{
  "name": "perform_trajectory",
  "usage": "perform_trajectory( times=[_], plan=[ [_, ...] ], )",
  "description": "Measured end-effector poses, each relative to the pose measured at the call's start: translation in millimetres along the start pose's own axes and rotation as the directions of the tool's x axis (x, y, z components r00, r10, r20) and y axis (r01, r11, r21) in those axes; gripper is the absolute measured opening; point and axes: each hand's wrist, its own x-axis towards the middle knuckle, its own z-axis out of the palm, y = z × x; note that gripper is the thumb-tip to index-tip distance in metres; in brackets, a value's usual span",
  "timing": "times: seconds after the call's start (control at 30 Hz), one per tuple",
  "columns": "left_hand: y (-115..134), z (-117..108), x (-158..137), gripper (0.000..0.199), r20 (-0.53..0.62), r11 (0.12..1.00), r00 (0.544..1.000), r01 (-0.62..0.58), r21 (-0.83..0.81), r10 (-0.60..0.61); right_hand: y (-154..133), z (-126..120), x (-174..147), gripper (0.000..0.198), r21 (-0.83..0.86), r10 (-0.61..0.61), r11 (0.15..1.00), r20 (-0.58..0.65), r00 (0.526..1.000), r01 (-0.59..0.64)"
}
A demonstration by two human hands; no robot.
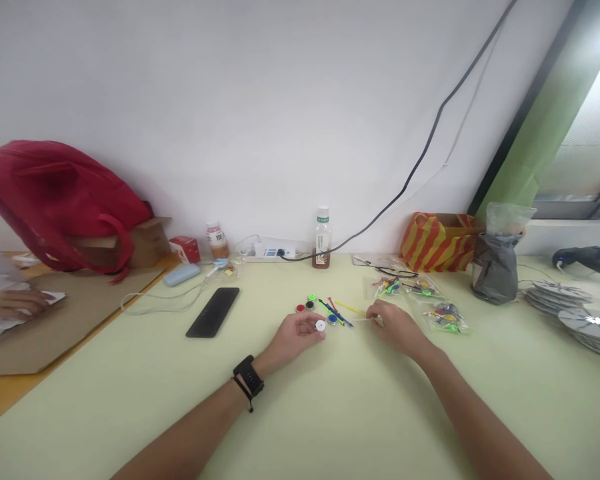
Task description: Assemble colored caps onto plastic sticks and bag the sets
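Note:
My left hand (pixel 300 335) pinches a small white plastic disc (pixel 321 325) between thumb and fingers, just above the table. To its right, my right hand (pixel 393 325) is closed on one end of a thin white stick (pixel 363 319). Between the hands lie several thin coloured plastic sticks (pixel 337 312), blue, green and red, with a yellow stick (pixel 349 307) beside them. A blue disc (pixel 333 320) rests near my left fingertips. Behind that hand are a red disc (pixel 300 308), a black disc (pixel 310 305) and a green disc (pixel 312 297).
Clear bags of coloured parts (pixel 446 317) lie right of my right hand. A black phone (pixel 213 312) is at left, a drink bottle (pixel 322 239) by the wall. Stacked grey discs (pixel 593 323) stand far right. Another person's hand (pixel 17 303) rests over cardboard (pixel 75 320) at far left.

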Motion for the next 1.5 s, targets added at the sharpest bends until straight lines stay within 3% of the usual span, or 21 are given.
perform_trajectory(
  times=[0.1,0.23,0.33,0.47,0.63,0.73,0.93,1.13,1.33,1.5],
  plan=[
    [0,1,-1,0.041,-0.001,1.000,1.000,-0.015,0.017,0.015,-1,-1,-2,0.014,0.094,-0.004,0.996,-0.060,0.998,0.009],
    [2,3,-2,0.038,0.007,0.999,0.999,-0.044,0.029,0.044,-18,-2,-1,0.021,0.392,-0.049,0.915,-0.129,0.990,0.096],
    [5,4,-3,0.038,0.014,0.998,0.998,-0.055,0.021,0.054,-38,1,-3,0.029,0.627,-0.041,0.776,-0.068,0.997,0.074],
    [6,2,-3,0.043,0.075,0.998,0.996,-0.053,-0.030,0.055,-60,5,-10,0.031,0.857,-0.072,0.513,0.094,0.993,-0.044],
    [5,-1,-4,0.052,0.166,0.995,0.984,-0.051,-0.081,0.064,-72,10,-14,0.033,0.920,-0.138,0.387,0.130,0.982,-0.068],
    [12,2,-7,0.052,0.192,0.996,0.978,-0.075,-0.044,0.082,-75,13,-15,0.031,0.916,-0.187,0.400,0.106,0.977,-0.023],
    [24,16,-11,0.038,0.184,0.991,0.974,-0.133,-0.001,0.131,-81,21,-19,0.026,0.837,-0.238,0.538,0.038,0.971,0.099],
    [23,15,-12,0.036,0.145,0.987,0.978,-0.154,0.039,0.147,-80,23,-21,0.022,0.754,-0.260,0.642,0.042,0.965,0.140],
    [25,10,-13,0.031,0.148,0.945,0.958,-0.270,0.187,0.244,-70,25,-17,0.027,0.663,-0.226,0.729,-0.003,0.974,0.171],
    [25,11,-15,0.027,0.098,0.903,0.953,-0.304,0.303,0.288,-68,24,-15,0.028,0.625,-0.225,0.753,-0.049,0.973,0.206]
  ],
)
